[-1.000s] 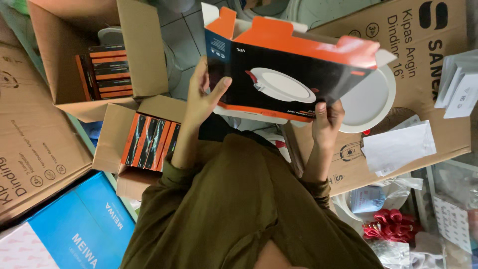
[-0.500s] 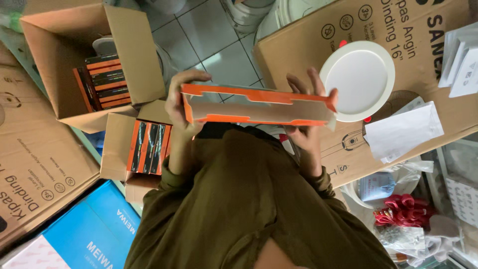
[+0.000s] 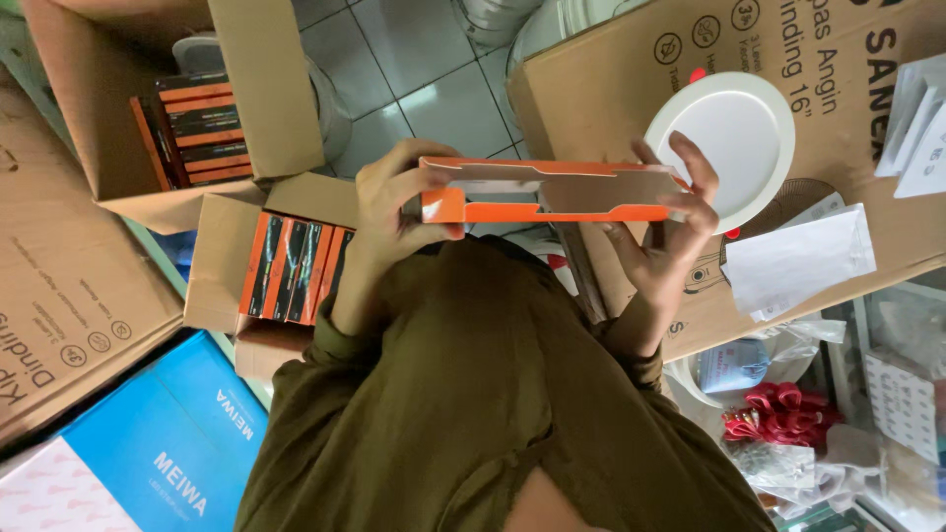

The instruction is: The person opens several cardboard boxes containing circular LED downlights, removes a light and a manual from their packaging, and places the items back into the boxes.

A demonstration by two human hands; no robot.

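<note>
The flat orange cardboard carton (image 3: pixel 552 192) lies edge-on between both hands, its long axis running left to right. The left hand (image 3: pixel 394 212) pinches one end, fingers curled closed; the right hand (image 3: pixel 665 232) cradles the other end, fingers spread against it, equally near.

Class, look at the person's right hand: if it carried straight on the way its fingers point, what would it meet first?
Probably the round white lamp panel lying on the big cardboard box; the right hand points toward it, though depth is unclear.
</note>
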